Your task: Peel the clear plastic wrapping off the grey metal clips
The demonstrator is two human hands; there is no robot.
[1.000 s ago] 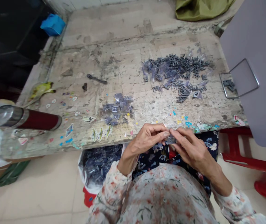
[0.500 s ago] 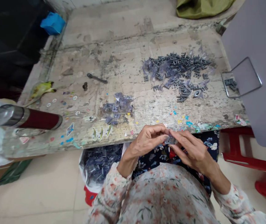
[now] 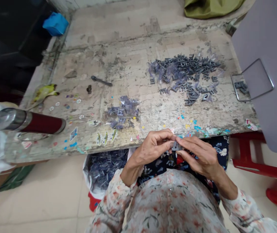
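Pinching a small grey plastic piece (image 3: 176, 147)

Held narrowly at lower centre between fingertips of the left hand (image 3: 153, 148) and right hand (image 3: 200, 155). Best to press evenly from both sides, wrists steady. Beyond, on the worn pale wooden table (image 3: 131, 64): at centre, a grey plastic cluster (image 3: 120, 112); at upper right, a dark-grey heap of pronged plastic pieces (image 3: 187, 67).

No text, number or brand can be read; the small round stickers (image 3: 81, 116) on the counter (image 3: 128, 64) bear marks too tiny to make out.
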